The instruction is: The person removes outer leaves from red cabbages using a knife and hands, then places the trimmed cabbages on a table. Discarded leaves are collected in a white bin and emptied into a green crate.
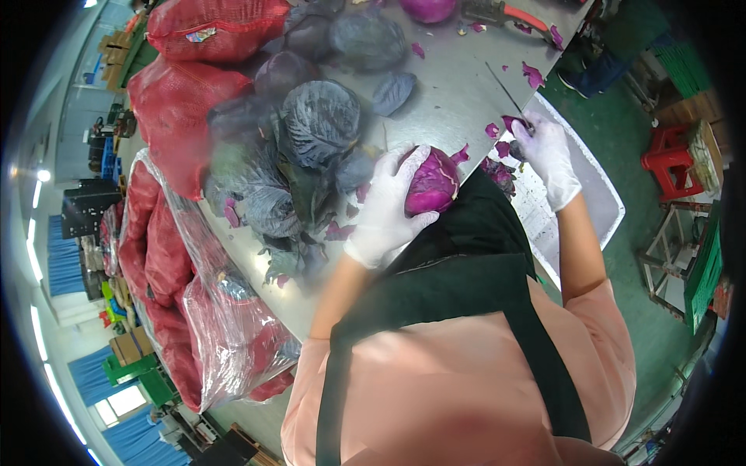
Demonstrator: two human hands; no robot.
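Note:
In a white glove, my left hand is wrapped round a peeled red cabbage at the near edge of the metal table. My right hand, gloved too, grips a knife with a thin blade pointing up and left over the table's right edge. A purple leaf scrap shows beside its fingers; I cannot tell whether they hold it. Below that hand stands a white bin with dark trimmings in it. Left of my left hand lie several unpeeled red cabbages and loose leaves.
Red mesh sacks sit on the table's left side, with more sacks under clear plastic beside it. A red-handled tool and another peeled cabbage lie at the far end. A person's legs and a red stool are at right.

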